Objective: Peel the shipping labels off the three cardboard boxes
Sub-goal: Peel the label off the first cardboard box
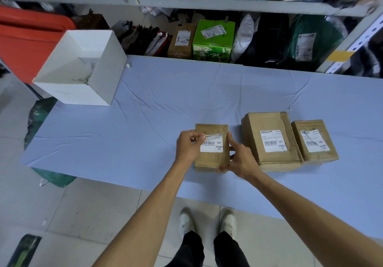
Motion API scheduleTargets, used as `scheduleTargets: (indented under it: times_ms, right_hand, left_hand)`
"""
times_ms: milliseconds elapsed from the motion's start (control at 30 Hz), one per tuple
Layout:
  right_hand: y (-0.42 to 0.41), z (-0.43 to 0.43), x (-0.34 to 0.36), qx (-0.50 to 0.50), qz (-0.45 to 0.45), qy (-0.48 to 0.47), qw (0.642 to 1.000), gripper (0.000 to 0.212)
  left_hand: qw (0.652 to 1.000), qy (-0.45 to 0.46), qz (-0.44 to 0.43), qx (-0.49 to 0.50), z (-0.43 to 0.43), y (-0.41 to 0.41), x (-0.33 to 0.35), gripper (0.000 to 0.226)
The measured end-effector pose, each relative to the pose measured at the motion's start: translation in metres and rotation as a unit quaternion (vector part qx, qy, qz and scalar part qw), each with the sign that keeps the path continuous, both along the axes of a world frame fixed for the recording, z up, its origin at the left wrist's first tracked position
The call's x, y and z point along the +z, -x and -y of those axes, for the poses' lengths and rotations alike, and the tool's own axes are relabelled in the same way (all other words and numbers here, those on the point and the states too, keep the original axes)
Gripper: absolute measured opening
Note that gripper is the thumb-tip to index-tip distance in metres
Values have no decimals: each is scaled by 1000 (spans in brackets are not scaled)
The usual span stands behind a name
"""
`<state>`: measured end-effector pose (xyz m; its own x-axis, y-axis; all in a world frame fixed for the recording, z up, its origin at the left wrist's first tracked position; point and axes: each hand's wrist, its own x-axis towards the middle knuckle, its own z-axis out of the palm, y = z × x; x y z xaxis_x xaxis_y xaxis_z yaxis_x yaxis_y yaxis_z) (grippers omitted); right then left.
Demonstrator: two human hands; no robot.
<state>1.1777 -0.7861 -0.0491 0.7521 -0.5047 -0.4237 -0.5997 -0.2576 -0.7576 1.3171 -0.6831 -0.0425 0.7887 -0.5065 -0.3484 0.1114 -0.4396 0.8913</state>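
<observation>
My left grip (pixel 188 146) pinches the far left corner of the label (pixel 212 145) on the left box (pixel 207 161), thumb and fingers curled on the paper. That far edge is lifted off the cardboard, while the rest of the label lies flat. My right grip (pixel 240 159) clasps the same box on its right side, thumb up against the top edge and fingers curled round the near right corner. The box sits on the table (pixel 145 121), on a pale blue cloth, close to the near edge. Just to its right stands the larger middle box (pixel 252 132), and the right box (pixel 319 155) sits up against that. Each has its own label on top, the middle label (pixel 273 141) and the right label (pixel 315 141). An open white box (pixel 80 67) sits at the table's far left corner.
</observation>
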Motion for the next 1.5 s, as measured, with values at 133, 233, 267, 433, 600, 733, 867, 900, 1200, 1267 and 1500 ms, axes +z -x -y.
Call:
scheduleTargets:
  times_ms: [133,233,267,433,600,733,867,900,1200,1267,1500]
  right_hand:
    - [0,-1,-1,-2,13,0,1000,117]
    - [0,-1,-2,-3,11,2,1000,117]
    - [-1,-1,-2,-5,10,0,1000,118]
    - [-1,-1,-5,-16,19,-12,1000,120]
    - [1,-1,-5,-22,19,-20,999,124]
    - [0,-1,-3,-19,17,-12,1000,122]
    - [0,-2,-2,-23,12,-10,1000,123]
    - [0,-2,-2,-28,11,-12,999,124]
    - [-1,-4,1,-49,11,-24,998,124]
    - [-1,-4,1,-50,11,-24,998,124]
    - [1,-8,1,-55,16,-22,998,123]
  left_hand:
    - [1000,0,-1,-1,-2,-2,0,5]
    - [1000,6,1,-6,-3,-2,-1,8]
    - [1000,7,0,-7,-4,-2,-1,10]
    - [1000,11,2,0,-3,-1,-2,12]
    - [1000,5,3,0,-4,0,-1,10]
    - [1000,3,5,1,-4,-1,-1,9]
    - [1000,11,18,1,-4,0,-1,8]
    - [1000,17,21,2,-4,0,-1,8]
    - [999,39,27,-9,-7,1,-4,6]
    - [998,52,19,-14,-8,1,-5,3]
    - [998,55,9,-28,-9,1,-4,5]
